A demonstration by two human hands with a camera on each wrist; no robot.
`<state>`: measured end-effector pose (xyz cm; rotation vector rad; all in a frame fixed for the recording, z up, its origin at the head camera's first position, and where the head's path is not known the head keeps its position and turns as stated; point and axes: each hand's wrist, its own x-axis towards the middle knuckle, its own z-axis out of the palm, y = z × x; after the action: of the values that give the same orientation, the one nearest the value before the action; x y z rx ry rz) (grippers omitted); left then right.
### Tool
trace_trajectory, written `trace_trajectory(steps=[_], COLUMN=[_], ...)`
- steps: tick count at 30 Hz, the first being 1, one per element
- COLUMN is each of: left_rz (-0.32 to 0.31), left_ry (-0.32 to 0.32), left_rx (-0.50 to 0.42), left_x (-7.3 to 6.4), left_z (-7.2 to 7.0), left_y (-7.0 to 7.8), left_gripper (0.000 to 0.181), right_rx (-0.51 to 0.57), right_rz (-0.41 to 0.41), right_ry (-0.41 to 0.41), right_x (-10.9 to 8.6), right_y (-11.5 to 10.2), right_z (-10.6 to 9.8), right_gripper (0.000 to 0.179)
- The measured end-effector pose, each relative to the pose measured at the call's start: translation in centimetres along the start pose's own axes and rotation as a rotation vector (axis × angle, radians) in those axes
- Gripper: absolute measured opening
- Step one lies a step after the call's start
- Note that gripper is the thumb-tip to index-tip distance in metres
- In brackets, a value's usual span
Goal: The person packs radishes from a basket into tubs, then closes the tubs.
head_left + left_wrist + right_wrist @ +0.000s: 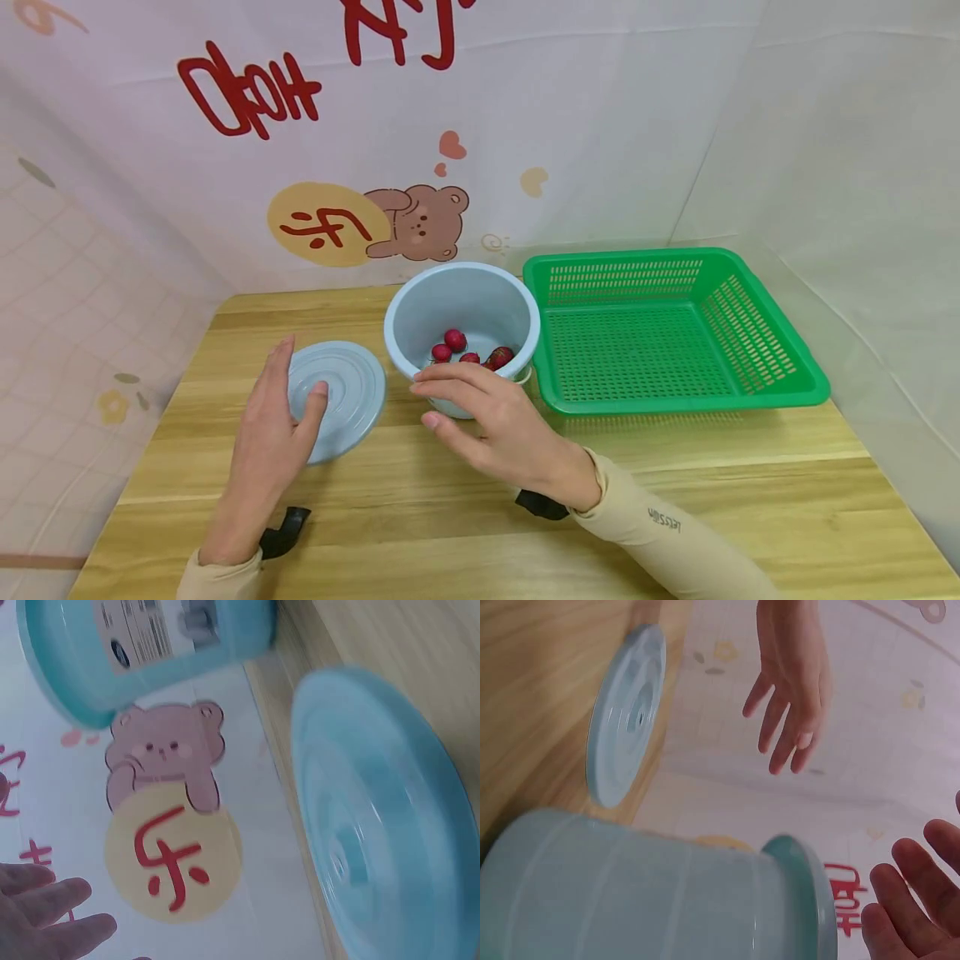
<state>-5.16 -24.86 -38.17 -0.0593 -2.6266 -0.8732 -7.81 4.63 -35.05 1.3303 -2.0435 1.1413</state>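
A light-blue bucket [405, 333] stands upright near the table's back edge, with several red radishes [454, 340] on its bottom. Its round light-blue lid [352, 392] lies flat on the table to the left. Over the lid's left side hovers my left hand [273, 425], fingers extended and holding nothing; the left wrist view shows the lid [375, 810] apart from the fingers [67, 930]. My right hand [495, 425] is in front of the bucket's near rim, its fingers relaxed with nothing in them. In the right wrist view those fingers [915, 900] are beside the bucket's rim.
A green perforated plastic basket [780, 392] sits right of the bucket, close against it. Behind the wooden table [450, 533] hangs a white cloth [615, 100] with a printed bear and red characters.
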Motion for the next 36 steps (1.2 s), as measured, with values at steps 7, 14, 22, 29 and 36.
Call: trace_trajectory(steps=[7,14,22,29,36], left_rz=[-0.05,-0.065,-0.115,-0.145,-0.177], left_ry=[-0.015,-0.033,-0.112,-0.199,-0.279], left_rx=[0.016,0.066,0.1,0.114,0.14], left_x=[-0.6,-1.0,-0.7,0.2,0.6], left_z=[-1.7,-2.8,-3.4,-3.3,-3.1], left_y=[-2.6,-5.4,-8.0,-9.6,-11.4], left_gripper=[0.067,0.065,0.068,0.072,0.076], right_rx=[-0.014,0.032,0.089,0.135,0.203], right_rz=[0.011,0.133,0.35,0.49,0.673], right_ry=[-0.128,-0.23,-0.35,-0.37,-0.35], right_x=[0.2,0.3,0.5,0.5,0.9], right_y=[-1.0,-1.0,-0.4,1.0,2.7], right_z=[2.6,5.1,7.8,10.4,12.8], right_gripper=[0.033,0.033,0.042,0.046,0.049])
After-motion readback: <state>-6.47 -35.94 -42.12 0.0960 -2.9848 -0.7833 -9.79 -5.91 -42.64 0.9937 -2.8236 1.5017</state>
